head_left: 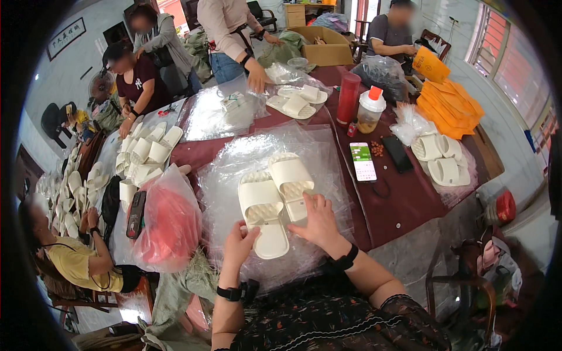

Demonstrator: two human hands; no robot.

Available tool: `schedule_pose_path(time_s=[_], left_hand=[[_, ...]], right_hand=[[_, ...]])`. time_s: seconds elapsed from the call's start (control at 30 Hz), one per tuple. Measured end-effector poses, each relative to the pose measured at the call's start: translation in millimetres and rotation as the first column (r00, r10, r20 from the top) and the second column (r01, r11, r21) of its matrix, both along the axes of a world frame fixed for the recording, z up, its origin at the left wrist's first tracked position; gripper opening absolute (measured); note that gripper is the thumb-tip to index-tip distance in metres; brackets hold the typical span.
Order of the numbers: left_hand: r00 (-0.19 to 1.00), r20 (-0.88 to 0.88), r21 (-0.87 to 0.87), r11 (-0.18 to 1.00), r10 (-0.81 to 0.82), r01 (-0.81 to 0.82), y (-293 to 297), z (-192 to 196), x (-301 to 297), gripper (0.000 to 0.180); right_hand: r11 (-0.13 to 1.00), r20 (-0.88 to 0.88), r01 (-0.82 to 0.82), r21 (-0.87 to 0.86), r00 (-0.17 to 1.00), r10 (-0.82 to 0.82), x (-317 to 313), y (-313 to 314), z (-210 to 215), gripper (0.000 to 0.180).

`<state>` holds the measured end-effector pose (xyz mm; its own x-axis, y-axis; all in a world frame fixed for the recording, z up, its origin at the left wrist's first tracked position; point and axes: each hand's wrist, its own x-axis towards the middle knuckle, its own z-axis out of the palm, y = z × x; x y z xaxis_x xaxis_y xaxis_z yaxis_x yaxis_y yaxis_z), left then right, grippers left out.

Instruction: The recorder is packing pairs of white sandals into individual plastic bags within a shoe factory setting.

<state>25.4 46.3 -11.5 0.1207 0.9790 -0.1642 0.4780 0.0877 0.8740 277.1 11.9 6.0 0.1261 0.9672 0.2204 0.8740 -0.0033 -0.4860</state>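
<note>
Ahead of the hands, dark red table (404,205). Far right of them, red-framed windows (503,52) pouring daylight. Far left, white wall (52,76) carrying a framed picture (66,36). Lower right, wooden chair (462,286).

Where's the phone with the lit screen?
The phone lies on the dark red table, right of the slippers under the hands, beside a black phone.

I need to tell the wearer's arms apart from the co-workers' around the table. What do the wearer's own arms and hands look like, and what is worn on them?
Both forearms are bare. The left hand has a black wrist strap with a small black box on it. The right hand has a plain black band at the wrist. No gloves show, and I cannot make out any rings. A dark, finely patterned garment begins near the elbows.
</note>
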Motion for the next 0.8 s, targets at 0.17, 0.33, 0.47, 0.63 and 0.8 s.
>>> schedule_pose_path(time_s=[0.17,0.33,0.47,0.63,0.8], left_hand=[[0.992,0.072,0.104,0.988,0.104,-0.111,-12.2,8.3,17.9,0.059],[0.938,-0.341,0.22,0.975,0.062,0.015,-23.7,1.8,24.2,0.066],[0.915,-0.403,0.179,0.982,0.025,0.053,-23.6,5.0,26.7,0.071],[0.917,-0.398,0.172,0.98,-0.021,0.097,-31.2,-0.3,23.6,0.069],[0.882,-0.437,0.236,0.924,-0.177,0.302,-57.7,15.9,9.5,0.067]], right_hand=[[0.999,0.058,-0.04,0.001,0.998,0.04,1.9,-0.8,1.0,0.081],[0.989,0.104,-0.139,0.045,0.985,0.134,1.3,16.4,3.3,0.065],[0.97,0.124,-0.174,0.172,0.98,0.154,-17.5,49.2,-0.6,0.056],[0.984,0.158,-0.169,-0.063,0.971,0.178,-27.7,79.6,-0.8,0.05],[0.97,0.143,-0.215,0.115,0.97,0.198,-21.2,86.3,-12.6,0.033]])
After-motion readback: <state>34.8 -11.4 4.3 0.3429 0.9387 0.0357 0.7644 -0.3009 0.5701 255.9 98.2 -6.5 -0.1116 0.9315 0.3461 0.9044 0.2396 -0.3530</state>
